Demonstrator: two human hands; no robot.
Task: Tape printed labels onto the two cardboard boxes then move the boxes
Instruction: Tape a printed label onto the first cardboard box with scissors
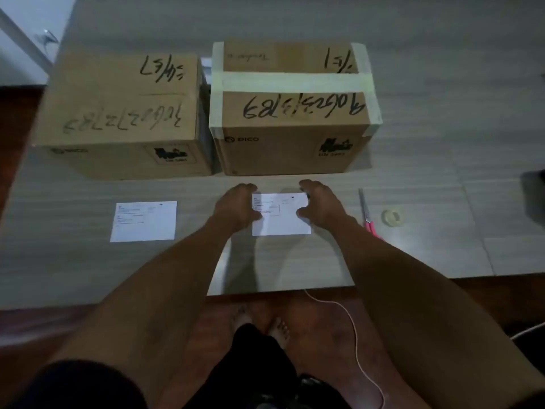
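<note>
On the grey wood-grain tabletop (413, 160), a plain brown cardboard box (121, 113) stands far left, a white printed label (144, 221) lying near it. To the right stands a brown cardboard box banded with pale tape (292, 107). Before it, the left hand (237, 206) and right hand (320, 202) pinch a second white printed label (281, 215) by its side edges. Pink-handled scissors (367, 214) and a clear tape roll (392, 216) lie rightmost.
</note>
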